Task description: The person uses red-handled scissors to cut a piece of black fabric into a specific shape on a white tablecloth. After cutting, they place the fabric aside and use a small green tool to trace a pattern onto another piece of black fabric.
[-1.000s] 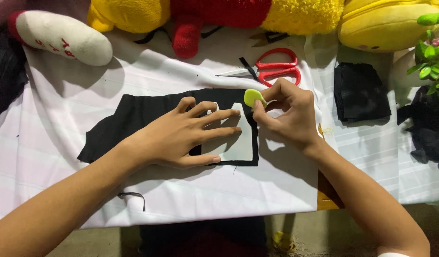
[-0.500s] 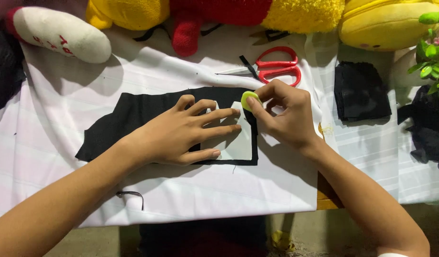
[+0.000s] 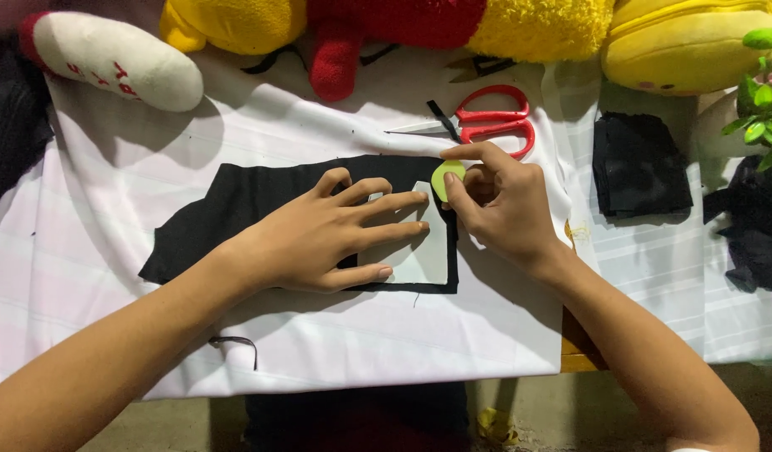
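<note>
Pinching green chalk (image 3: 446,179) in right hand (image 3: 499,209) | left hand (image 3: 319,234) spread flat on pale template (image 3: 419,255) | black cloth (image 3: 252,201) beneath

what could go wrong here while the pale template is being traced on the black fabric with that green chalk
The pale card template is pinned only by the flat left hand; if it slips on the black fabric piece, the traced outline may drift. The right hand pinches the small green chalk piece at the template's top corner, close to the left fingertips, so the line could wobble there.
</note>
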